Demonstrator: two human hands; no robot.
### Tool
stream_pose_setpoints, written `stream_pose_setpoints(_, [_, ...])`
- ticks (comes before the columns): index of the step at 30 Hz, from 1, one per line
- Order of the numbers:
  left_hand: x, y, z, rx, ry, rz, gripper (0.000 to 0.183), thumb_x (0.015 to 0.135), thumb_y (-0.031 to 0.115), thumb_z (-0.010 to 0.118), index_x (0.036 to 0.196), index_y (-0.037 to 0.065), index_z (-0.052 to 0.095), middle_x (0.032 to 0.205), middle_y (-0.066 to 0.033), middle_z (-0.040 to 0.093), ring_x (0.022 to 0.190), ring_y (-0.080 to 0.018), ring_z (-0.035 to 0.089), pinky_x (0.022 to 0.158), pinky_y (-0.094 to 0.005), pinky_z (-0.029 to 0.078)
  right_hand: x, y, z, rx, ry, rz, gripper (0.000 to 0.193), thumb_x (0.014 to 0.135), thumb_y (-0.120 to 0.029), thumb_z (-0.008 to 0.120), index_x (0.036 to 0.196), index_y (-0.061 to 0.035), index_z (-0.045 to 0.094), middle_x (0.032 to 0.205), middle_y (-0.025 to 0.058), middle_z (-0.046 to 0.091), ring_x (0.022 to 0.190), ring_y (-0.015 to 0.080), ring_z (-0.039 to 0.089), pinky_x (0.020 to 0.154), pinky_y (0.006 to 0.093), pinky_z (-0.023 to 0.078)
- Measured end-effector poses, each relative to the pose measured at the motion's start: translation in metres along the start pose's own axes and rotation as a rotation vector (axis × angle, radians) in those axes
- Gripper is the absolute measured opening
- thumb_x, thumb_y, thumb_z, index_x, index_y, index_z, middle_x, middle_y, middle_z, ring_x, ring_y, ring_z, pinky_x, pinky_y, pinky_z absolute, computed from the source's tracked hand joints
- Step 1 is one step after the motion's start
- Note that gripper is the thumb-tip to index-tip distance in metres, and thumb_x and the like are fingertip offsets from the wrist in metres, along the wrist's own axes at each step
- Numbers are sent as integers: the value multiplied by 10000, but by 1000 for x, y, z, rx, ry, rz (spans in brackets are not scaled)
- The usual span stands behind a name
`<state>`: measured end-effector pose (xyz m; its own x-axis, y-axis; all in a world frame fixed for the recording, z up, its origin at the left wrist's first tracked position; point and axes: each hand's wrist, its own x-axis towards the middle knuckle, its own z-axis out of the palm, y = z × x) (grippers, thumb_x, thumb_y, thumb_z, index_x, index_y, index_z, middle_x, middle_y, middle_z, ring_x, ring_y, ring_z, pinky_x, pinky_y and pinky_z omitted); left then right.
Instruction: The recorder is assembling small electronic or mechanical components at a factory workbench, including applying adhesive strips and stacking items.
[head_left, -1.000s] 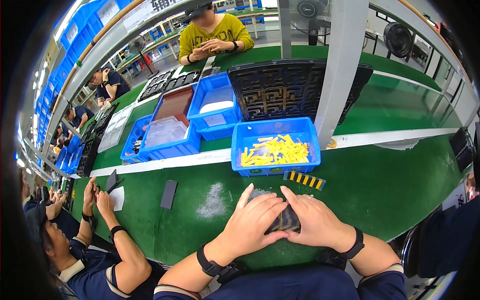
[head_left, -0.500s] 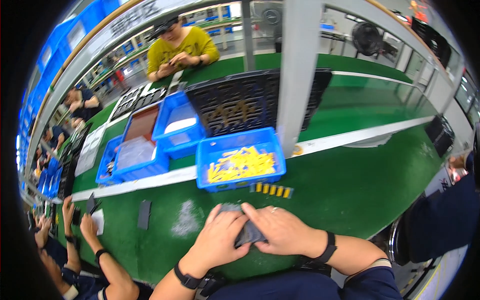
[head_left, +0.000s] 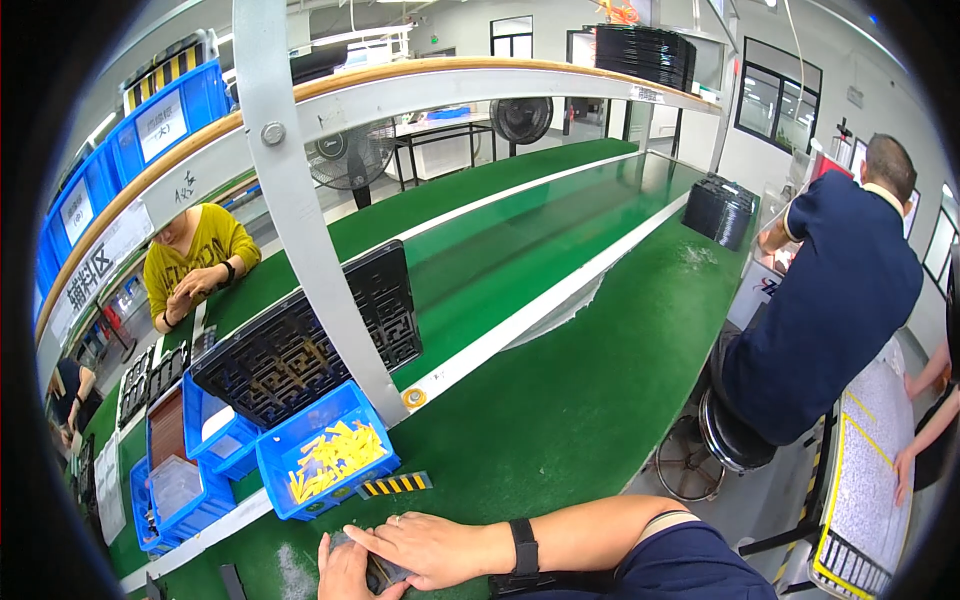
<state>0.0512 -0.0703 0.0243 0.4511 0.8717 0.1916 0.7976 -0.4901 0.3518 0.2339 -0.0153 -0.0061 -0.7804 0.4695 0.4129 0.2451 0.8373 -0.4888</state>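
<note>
Near the lower edge, my left hand (head_left: 345, 572) and my right hand (head_left: 435, 550) close together over a dark grey flat piece (head_left: 392, 571). Fingers of both hands cover most of it, so its kind cannot be made out. The left hand grips its left side, and the right thumb and fingers press on it from the right. Just beyond them a black-and-yellow striped strip (head_left: 398, 484) lies on the green table. A blue bin (head_left: 268, 462) beside that strip holds many small yellow pieces (head_left: 340, 458).
More blue bins (head_left: 190, 515) and a black lattice tray (head_left: 290, 360) stand behind, with a grey post (head_left: 300, 200) rising there. Black stacked trays (head_left: 720, 210) sit at the far right end. A person on a stool (head_left: 820, 300) works at right; another (head_left: 200, 260) sits across the table.
The view has swung to the right, so my hands and the bins now appear farther left. Both hands still hold the dark grey piece.
</note>
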Motion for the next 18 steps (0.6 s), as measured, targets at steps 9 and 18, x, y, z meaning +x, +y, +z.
stream_pose_setpoints(9, [-7, 0, -13, 5, -24, -60, 717, 641, 238, 758, 1245, -4, 456, 1180, -203, 531, 1133, -360, 479, 1061, -510, 253, -3, 3, 4, -37, -11, 21, 935, 634, -92, 702, 1386, 83, 174, 934, 182, 526, 867, 337, 531, 780, 418, 438])
stream_pose_setpoints(18, [-2, -3, 2, -66, 34, 18, 681, 624, 181, 776, 1211, -15, 492, 1184, -218, 540, 1138, -377, 485, 1045, -475, 305, -1, 0, 4, -15, -11, 10, 964, 637, -87, 703, 1410, 57, 145, 940, 181, 529, 871, 328, 524, 785, 414, 432])
